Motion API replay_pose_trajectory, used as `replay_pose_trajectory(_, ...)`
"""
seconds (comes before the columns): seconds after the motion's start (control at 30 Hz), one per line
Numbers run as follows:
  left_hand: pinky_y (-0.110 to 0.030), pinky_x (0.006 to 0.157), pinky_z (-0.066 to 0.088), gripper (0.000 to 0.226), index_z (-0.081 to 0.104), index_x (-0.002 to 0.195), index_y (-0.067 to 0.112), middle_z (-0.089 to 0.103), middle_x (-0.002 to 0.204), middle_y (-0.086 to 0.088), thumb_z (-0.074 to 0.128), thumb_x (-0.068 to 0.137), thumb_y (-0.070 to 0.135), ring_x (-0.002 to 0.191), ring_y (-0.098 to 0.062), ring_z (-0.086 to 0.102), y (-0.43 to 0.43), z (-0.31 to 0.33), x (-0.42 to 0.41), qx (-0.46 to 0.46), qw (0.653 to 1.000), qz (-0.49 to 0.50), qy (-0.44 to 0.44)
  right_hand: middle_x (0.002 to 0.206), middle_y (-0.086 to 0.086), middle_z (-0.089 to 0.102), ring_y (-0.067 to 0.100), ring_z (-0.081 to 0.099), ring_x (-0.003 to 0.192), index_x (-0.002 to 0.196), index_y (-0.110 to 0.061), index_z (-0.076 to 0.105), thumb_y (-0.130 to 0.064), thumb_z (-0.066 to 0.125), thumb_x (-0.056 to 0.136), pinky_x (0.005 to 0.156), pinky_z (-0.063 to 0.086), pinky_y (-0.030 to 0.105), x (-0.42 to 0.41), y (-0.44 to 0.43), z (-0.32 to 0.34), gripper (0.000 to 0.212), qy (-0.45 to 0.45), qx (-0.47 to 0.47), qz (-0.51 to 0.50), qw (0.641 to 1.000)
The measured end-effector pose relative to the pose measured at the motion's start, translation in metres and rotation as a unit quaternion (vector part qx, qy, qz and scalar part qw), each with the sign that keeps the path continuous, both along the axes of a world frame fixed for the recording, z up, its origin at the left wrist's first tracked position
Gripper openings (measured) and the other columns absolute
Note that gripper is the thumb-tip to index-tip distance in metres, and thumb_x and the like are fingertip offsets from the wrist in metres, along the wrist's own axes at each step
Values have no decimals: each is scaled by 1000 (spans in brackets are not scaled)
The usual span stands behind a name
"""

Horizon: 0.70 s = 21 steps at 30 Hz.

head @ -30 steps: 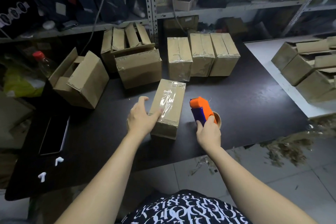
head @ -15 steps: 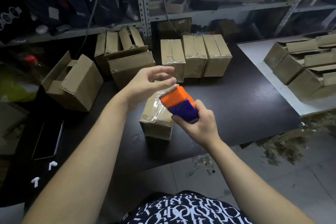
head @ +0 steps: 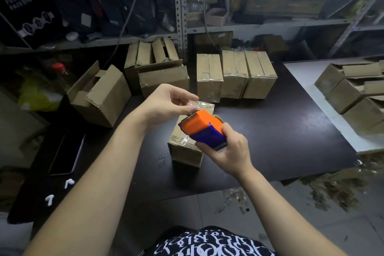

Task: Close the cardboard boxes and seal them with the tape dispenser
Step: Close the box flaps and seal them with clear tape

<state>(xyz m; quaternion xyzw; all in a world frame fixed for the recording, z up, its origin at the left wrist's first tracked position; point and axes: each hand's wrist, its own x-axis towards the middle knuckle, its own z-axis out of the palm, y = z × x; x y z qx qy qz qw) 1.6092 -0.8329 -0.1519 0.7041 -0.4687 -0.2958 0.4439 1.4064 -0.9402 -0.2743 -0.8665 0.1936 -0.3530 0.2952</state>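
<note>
An orange and blue tape dispenser is held up over the table by my right hand, which grips its blue body from below. My left hand pinches the clear tape end at the dispenser's toothed edge between thumb and fingers. Under both hands a taped cardboard box lies on the black table. Three sealed boxes stand in a row at the back. An open box lies at the left.
More open boxes sit at the back centre, and several lie on a white surface at the right. A phone and two white earbuds are on the table's left. Shelving stands behind. Tape scraps litter the floor at right.
My right hand lifted the dispenser off the table to above the taped box. My left hand left that box and came up to pinch the tape end.
</note>
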Motion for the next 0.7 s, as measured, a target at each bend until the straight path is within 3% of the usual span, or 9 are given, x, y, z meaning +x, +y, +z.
replay_pose_trajectory(0.13, -16, 69, 56, 4, 81, 91, 27, 78, 86, 9, 80, 89, 25, 90, -6, 73, 3, 3, 4, 37, 999, 8, -28, 89, 2, 72, 16, 67, 69, 103, -11, 61, -75, 64, 85, 56, 57, 32, 3, 0, -3, 66, 5, -50, -5, 999)
replay_pose_trajectory(0.27, -19, 75, 56, 24, 80, 111, 19, 76, 77, 7, 81, 88, 26, 86, -11, 74, 8, 6, 7, 50, 998, 19, -20, 80, 1, 69, 13, 59, 62, 92, -12, 59, -63, 79, 78, 60, 36, 8, 7, 2, -2, 57, 5, -87, -23, 996)
replay_pose_trajectory(0.33, -28, 79, 58, 31, 78, 117, 18, 77, 78, 3, 80, 88, 30, 91, -15, 75, 10, 8, 9, 94, 995, 17, -5, 78, 1, 68, 10, 56, 62, 89, -12, 59, -56, 84, 77, 65, 27, 3, 8, 2, -1, 53, 2, -115, -25, 993)
replay_pose_trajectory(0.4, -36, 81, 60, 25, 81, 108, 21, 78, 87, 1, 80, 88, 36, 96, -18, 73, 12, 9, 13, 150, 989, 1, -8, 82, 3, 71, 14, 62, 65, 92, -12, 59, -53, 86, 75, 70, 25, 1, 8, 2, -3, 52, 0, -143, -14, 990)
replay_pose_trajectory(0.47, -33, 77, 59, 17, 83, 97, 22, 78, 92, 0, 80, 87, 37, 95, -19, 72, 14, 11, 15, 183, 983, -13, -15, 86, 4, 73, 17, 67, 69, 97, -16, 56, -51, 88, 73, 74, 24, 0, 8, 1, -6, 53, -2, -167, -3, 986)
replay_pose_trajectory(0.6, -21, 71, 58, 11, 83, 84, 22, 78, 86, 1, 81, 87, 32, 93, -17, 72, 14, 14, 13, 151, 988, -11, -35, 83, 3, 72, 13, 64, 66, 94, -12, 59, -49, 93, 69, 70, 21, -1, 10, 3, -7, 56, 1, -171, -16, 985)
replay_pose_trajectory(0.7, -29, 75, 62, 9, 82, 83, 21, 77, 80, 2, 83, 86, 29, 87, -18, 73, 10, 14, 11, 90, 994, 9, -67, 76, 0, 67, 4, 47, 63, 88, -12, 57, -57, 87, 74, 62, 24, 1, 11, 2, -6, 56, 4, -143, -32, 989)
